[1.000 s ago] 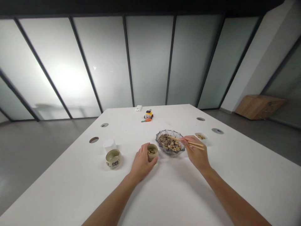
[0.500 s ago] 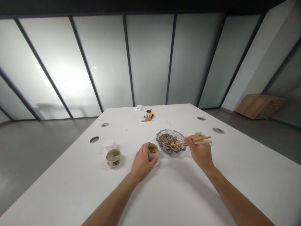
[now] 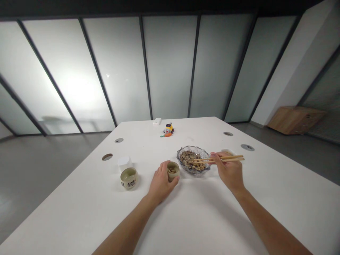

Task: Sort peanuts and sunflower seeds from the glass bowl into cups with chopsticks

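Observation:
My left hand [image 3: 162, 182] is wrapped round a small ceramic cup [image 3: 174, 175] that stands on the table; a few light-brown, nut-like pieces lie inside it. In my right hand [image 3: 228, 170] is a pair of wooden chopsticks [image 3: 230, 158], pointing left. Their tips are among the contents of a clear glass bowl [image 3: 181, 163] just right of the cup. Dark striped seeds [image 3: 188, 156] fill much of the bowl, with paler nut-like pieces [image 3: 199, 166] at its near right side. Whether the tips pinch a piece is too small to tell.
A second ceramic cup [image 3: 129, 181] with black lettering stands to the left, a white container [image 3: 124, 163] behind it. Partly behind my right hand is a white dish [image 3: 230, 151]. Farther back lie a toy truck [image 3: 168, 129], a toy carrot [image 3: 167, 135] and a white device [image 3: 157, 121].
My right hand has shifted slightly right with the chopsticks, whose tips have moved a little up and left within the bowl. My left hand stays on the cup.

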Available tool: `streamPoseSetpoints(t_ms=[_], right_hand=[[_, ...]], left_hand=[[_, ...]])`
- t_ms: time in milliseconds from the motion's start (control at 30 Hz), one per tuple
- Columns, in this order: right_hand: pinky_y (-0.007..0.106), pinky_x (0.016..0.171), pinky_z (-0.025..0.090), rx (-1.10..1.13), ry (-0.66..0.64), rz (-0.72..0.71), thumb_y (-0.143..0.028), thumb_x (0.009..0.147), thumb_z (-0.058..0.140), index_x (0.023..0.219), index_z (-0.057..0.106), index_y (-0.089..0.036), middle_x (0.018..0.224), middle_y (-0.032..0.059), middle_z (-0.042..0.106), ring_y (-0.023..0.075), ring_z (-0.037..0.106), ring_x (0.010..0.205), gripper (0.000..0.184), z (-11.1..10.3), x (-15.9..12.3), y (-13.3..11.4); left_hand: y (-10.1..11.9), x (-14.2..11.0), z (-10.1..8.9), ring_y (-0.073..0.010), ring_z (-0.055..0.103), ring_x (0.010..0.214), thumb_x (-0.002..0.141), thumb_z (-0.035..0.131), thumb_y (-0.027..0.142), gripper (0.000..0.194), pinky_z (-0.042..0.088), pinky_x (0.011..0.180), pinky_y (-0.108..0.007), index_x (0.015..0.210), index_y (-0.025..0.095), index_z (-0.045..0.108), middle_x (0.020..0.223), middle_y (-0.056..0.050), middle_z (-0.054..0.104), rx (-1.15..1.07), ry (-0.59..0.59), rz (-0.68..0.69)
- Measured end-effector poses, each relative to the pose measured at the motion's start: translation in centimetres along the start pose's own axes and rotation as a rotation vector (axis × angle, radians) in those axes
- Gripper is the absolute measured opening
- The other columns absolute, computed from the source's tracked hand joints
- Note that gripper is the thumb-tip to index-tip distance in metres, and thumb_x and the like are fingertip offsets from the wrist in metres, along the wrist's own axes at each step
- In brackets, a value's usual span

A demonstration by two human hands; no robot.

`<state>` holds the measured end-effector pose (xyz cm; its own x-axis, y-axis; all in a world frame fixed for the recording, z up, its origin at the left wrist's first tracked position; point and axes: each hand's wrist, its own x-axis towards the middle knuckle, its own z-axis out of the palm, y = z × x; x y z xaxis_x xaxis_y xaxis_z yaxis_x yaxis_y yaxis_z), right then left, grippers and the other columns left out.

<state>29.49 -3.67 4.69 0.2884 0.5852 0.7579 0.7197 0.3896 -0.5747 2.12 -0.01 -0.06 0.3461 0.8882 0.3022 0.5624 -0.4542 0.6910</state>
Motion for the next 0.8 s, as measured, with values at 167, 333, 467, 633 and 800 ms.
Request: streamPoseSetpoints(t_ms=[167,333,467,633,800], right_hand=[[0.036,0.060,0.060,0.158,0.045,0.242,-0.070,0.089,0.068,0.076,0.074,-0.021,0.070,0.0063,0.075,0.0257,0.076,0.063,0.051,0.1,0.0,0.1],[0.036,0.053,0.064,0.386,0.108,0.404,-0.071,0.078,0.079,0.074,0.073,-0.018,0.073,0.0062,0.073,0.0240,0.074,0.058,0.054,0.6,0.0,-0.5],[0.035,0.049,0.064,0.535,0.106,0.437,-0.065,0.080,0.081,0.072,0.072,-0.017,0.068,0.0051,0.071,0.0217,0.071,0.055,0.050,1.2,-0.2,-0.9],[0.037,0.055,0.066,0.693,0.046,0.484,-0.064,0.080,0.082,0.075,0.072,-0.019,0.072,0.0046,0.073,0.0207,0.072,0.058,0.047,2.3,-1.4,-2.0],[0.037,0.052,0.063,0.672,-0.037,0.429,-0.067,0.083,0.077,0.080,0.073,-0.020,0.074,0.0054,0.075,0.0211,0.070,0.057,0.047,2.5,-1.9,-2.8]], left_hand=[[-0.1,0.0,0.0,-0.0303,0.059,0.126,0.088,0.068,0.032,0.058,0.045,0.111,-0.047,0.142,0.023,0.046,0.140,-0.011,0.058,0.002,-0.001,0.006],[-0.2,0.1,0.1,-0.0297,0.060,0.126,0.088,0.069,0.033,0.059,0.046,0.112,-0.047,0.141,0.023,0.047,0.140,-0.011,0.059,-0.016,0.009,0.018],[-0.1,0.0,0.0,-0.0304,0.058,0.127,0.087,0.070,0.032,0.060,0.045,0.113,-0.048,0.142,0.023,0.046,0.141,-0.012,0.058,-0.020,0.000,0.004],[0.0,0.0,0.0,-0.0302,0.059,0.126,0.088,0.069,0.032,0.060,0.045,0.112,-0.048,0.142,0.023,0.045,0.141,-0.012,0.058,-0.020,-0.006,0.004],[0.0,0.0,0.1,-0.0298,0.059,0.128,0.086,0.069,0.030,0.060,0.044,0.113,-0.047,0.142,0.023,0.046,0.141,-0.012,0.059,-0.017,0.008,0.009]])
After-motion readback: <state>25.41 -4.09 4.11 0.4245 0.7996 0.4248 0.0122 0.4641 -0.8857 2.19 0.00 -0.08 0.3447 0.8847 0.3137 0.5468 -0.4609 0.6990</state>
